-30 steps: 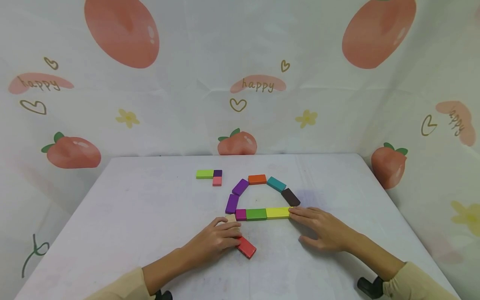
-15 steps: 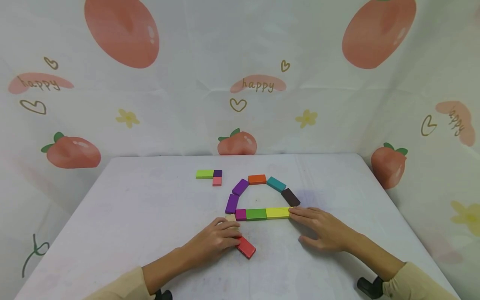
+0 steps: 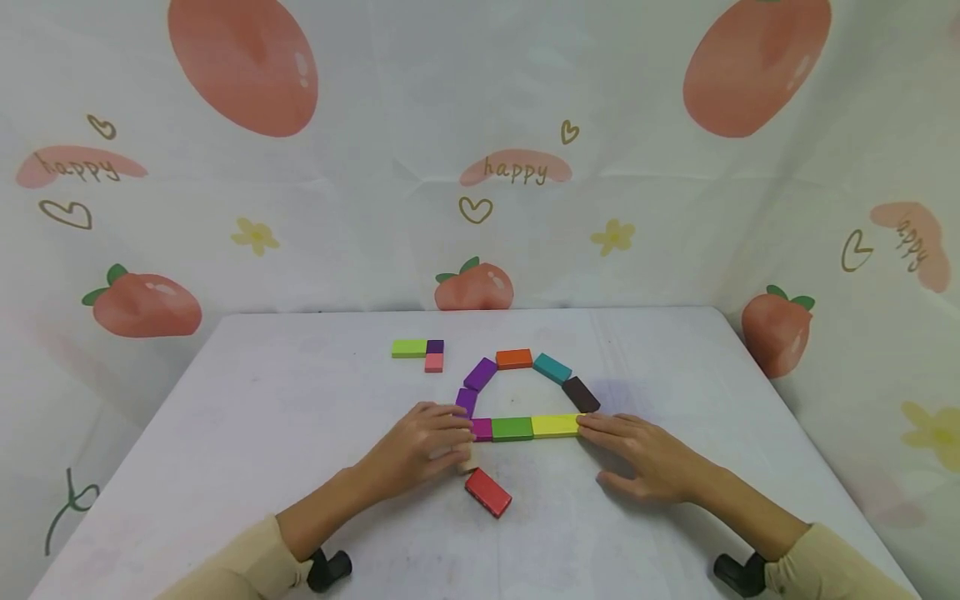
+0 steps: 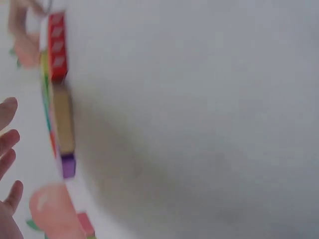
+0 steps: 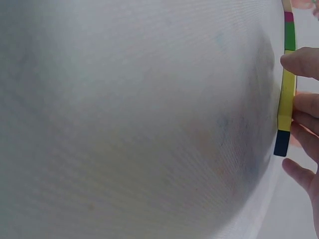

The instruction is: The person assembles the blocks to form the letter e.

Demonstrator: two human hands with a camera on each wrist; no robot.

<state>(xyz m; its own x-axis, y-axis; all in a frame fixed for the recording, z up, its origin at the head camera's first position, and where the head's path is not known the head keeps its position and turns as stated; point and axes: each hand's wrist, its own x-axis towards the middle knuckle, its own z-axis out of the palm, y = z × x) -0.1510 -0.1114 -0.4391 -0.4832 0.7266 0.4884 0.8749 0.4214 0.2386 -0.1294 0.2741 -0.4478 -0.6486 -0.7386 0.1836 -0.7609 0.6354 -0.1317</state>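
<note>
My left hand [image 3: 418, 440] hovers at the left end of the row, fingers loosely spread, overlapping the lower purple block [image 3: 467, 401] and a tan block [image 3: 468, 461]. In the left wrist view its fingertips stand apart from the tan block [image 4: 63, 119]. A red block [image 3: 488, 493] lies tilted just below the tan one. With extended fingers my right hand [image 3: 648, 458] touches the right end of the yellow block [image 3: 553, 426]. Green [image 3: 512, 429] and magenta [image 3: 482, 429] blocks continue that row leftward.
Above the row arch another purple block [image 3: 481, 374], an orange block [image 3: 513, 359], a teal block [image 3: 552, 367] and a dark brown block [image 3: 581, 394]. Farther back sit a lime block [image 3: 409, 348], a dark purple block [image 3: 436, 346] and a pink block [image 3: 434, 362] on the white table [image 3: 300, 392].
My left hand has come off the red and tan blocks and shifted up and left, uncovering the red block's upper end. My right hand has stayed at the yellow block.
</note>
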